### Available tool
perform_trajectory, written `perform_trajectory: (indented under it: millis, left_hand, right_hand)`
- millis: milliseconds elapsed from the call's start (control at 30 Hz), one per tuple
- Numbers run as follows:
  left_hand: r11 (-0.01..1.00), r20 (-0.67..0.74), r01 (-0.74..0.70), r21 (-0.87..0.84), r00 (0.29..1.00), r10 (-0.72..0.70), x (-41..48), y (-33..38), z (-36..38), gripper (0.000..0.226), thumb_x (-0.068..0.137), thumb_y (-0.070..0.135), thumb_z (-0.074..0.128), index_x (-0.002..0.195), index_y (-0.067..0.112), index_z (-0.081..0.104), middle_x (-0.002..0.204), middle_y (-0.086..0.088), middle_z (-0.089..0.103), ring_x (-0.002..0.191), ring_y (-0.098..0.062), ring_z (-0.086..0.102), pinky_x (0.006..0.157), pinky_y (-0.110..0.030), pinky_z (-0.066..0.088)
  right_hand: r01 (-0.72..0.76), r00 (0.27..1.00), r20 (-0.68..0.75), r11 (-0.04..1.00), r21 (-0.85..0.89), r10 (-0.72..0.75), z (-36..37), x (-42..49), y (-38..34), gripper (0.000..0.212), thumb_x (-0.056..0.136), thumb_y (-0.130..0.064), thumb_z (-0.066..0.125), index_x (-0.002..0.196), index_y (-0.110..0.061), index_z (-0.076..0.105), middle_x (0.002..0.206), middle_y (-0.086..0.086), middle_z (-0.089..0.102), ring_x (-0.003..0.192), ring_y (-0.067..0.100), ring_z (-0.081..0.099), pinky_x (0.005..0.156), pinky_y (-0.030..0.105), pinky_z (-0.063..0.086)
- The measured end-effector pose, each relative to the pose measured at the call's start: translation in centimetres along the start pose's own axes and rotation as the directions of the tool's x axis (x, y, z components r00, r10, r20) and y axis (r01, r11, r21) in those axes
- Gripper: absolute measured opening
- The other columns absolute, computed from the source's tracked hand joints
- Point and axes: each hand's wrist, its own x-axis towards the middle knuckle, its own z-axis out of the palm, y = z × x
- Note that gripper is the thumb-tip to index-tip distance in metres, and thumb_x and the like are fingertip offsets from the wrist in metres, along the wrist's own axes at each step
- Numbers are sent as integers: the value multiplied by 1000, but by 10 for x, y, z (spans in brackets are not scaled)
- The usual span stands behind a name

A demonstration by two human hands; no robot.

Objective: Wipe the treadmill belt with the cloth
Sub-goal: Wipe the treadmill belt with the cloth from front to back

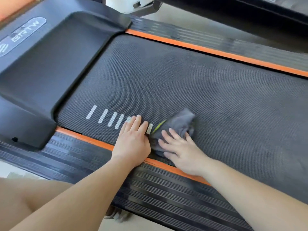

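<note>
The dark textured treadmill belt (191, 84) fills the middle of the view, with several white stripes printed near its close edge. A crumpled grey cloth (180, 124) with a yellow-green edge lies on the belt near that edge. My right hand (180, 151) presses flat on the cloth's near part, fingers straight and spread. My left hand (133, 140) rests flat on the belt just left of the cloth, fingers together over the stripes, its heel on the orange strip.
Orange strips (208, 49) border the belt on both sides, with ribbed black side rails (166, 190) outside them. The black motor cover (55, 64) rises at the left. Pale floor (141, 224) shows below the near rail. My bare legs fill the bottom left.
</note>
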Motion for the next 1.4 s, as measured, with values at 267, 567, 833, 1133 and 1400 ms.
perform_trajectory:
  millis: [267, 567, 833, 1133, 1400]
  left_hand:
    - [1000, 24, 4, -19, 1000, -3, 0, 1, -3, 53, 101, 24, 46, 154, 18, 42, 169, -7, 25, 157, -25, 13, 129, -42, 9]
    - [1000, 56, 2, -8, 998, -1, 3, -5, 0, 71, 87, 27, 20, 152, 11, 44, 166, -12, 30, 156, -30, 20, 128, -45, 16]
    - [992, -65, 50, -113, 996, -58, 12, 18, -9, 64, 85, 15, 35, 146, 7, 52, 164, -16, 33, 154, -35, 24, 127, -49, 17]
    - [901, 430, -411, 142, 845, 318, 2, 87, 18, 67, 107, 50, 28, 165, 28, 4, 172, 3, -13, 158, -20, -15, 128, -45, -6]
    - [975, 265, 90, 202, 954, -143, 27, 32, 9, 63, 109, 41, 23, 164, 16, 7, 173, -6, -7, 158, -26, -11, 129, -45, -1]
  right_hand:
    - [-501, 861, -119, 865, -31, 495, -28, 25, 35, 56, 109, -50, 18, 164, -40, 10, 173, -9, -9, 159, 16, -8, 128, 51, 3]
    - [-187, 977, -130, 968, -168, 167, -16, 15, 12, 56, 104, -59, 12, 158, -51, 24, 171, -20, 11, 157, 2, 0, 127, 51, -5]
    - [-30, 996, 83, 992, 123, 20, -47, -5, -22, 51, 104, -58, 41, 153, -45, 41, 168, -20, 22, 155, -3, 8, 127, 48, -13]
    - [-676, 724, -156, 736, 34, 672, -22, -77, 74, 76, 91, -83, 30, 159, -53, 13, 174, 1, 0, 158, 36, -1, 123, 64, 12]
    - [-673, 739, 87, 736, 67, 668, -31, -97, 95, 114, 61, -99, 56, 152, -67, -4, 168, -16, -25, 157, 33, -19, 117, 76, 13]
